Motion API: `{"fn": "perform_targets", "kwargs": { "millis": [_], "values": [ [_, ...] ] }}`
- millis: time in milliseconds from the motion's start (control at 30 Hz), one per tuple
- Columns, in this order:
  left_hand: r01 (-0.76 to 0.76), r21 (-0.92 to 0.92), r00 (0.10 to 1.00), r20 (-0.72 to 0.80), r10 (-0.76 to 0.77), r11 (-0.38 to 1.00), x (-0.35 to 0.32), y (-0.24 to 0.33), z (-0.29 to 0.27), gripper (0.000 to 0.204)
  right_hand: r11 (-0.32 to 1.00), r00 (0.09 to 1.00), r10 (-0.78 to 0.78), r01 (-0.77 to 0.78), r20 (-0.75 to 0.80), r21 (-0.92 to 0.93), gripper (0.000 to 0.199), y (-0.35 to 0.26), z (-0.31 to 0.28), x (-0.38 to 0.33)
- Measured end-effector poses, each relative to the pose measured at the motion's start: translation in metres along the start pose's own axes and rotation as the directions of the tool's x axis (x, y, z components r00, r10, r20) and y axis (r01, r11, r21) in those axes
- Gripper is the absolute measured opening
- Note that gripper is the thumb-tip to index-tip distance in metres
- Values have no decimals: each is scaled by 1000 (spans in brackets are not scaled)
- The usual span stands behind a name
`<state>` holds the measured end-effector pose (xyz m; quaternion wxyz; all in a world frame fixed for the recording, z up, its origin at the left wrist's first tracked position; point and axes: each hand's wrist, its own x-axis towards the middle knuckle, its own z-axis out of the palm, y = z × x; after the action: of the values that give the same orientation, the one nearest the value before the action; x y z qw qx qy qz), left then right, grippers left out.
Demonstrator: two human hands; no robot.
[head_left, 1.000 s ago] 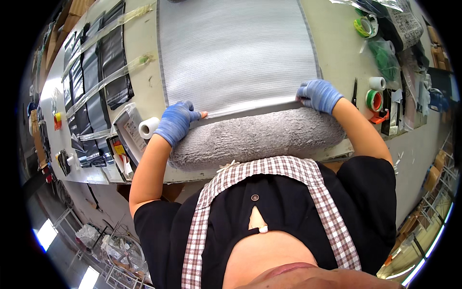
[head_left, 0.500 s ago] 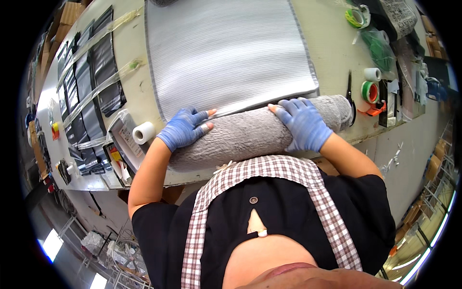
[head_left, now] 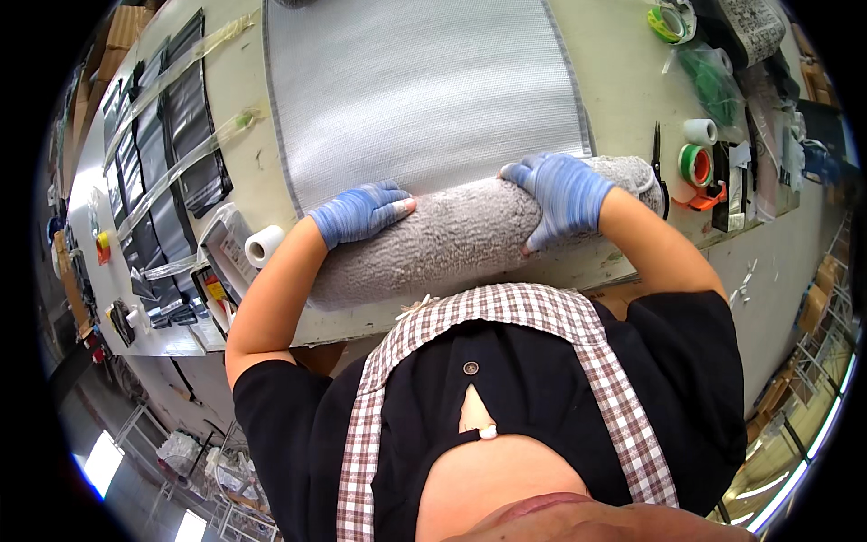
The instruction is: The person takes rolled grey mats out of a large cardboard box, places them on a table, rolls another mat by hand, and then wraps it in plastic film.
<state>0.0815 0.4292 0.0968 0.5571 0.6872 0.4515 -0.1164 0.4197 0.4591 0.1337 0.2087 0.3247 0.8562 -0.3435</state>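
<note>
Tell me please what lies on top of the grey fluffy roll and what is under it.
On the grey fluffy roll lie the left hand and the right hand, both gloved. The silvery sheet reaches its far side. What is directly underneath is covered and cannot be seen.

Matt, fuzzy cloth roll [head_left: 461,226].

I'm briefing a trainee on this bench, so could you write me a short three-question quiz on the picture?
1. Multiple choice: the left hand and right hand both rest on:
a) a white roll
b) the rolled grey plush mat
c) a dark plastic bag

2. True or false: the gloves are plain red.

3. Fill in: the black scissors lie by the mat's ____-hand end, as the wearer sees it.

Key: 1. b; 2. False, they are blue; 3. right.
</note>
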Motion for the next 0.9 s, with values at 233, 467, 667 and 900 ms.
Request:
{"fn": "perform_targets", "kwargs": {
  "millis": [233, 467, 667, 900],
  "values": [
    [90, 128, 993, 61, -98, 988, -8, 20, 6, 78, 999, 997, -22, 23, -76, 22, 116, -9, 15, -11],
    [96, 126, 990, 89, -108, 987, -2, 15, 11, 81, 986, 933, 107, -143, 343, 80, 125, -5, -20, 3],
    [166, 115, 981, 85, -176, 979, -5, 26, 14, 83, 979, 912, 179, -203, 370, 27, 132, 5, -12, 6],
    [113, 116, 991, 65, -121, 987, -3, 14, 19, 89, 953, 866, 197, -279, 459, 119, 133, 38, -7, 14]
  ]
}}
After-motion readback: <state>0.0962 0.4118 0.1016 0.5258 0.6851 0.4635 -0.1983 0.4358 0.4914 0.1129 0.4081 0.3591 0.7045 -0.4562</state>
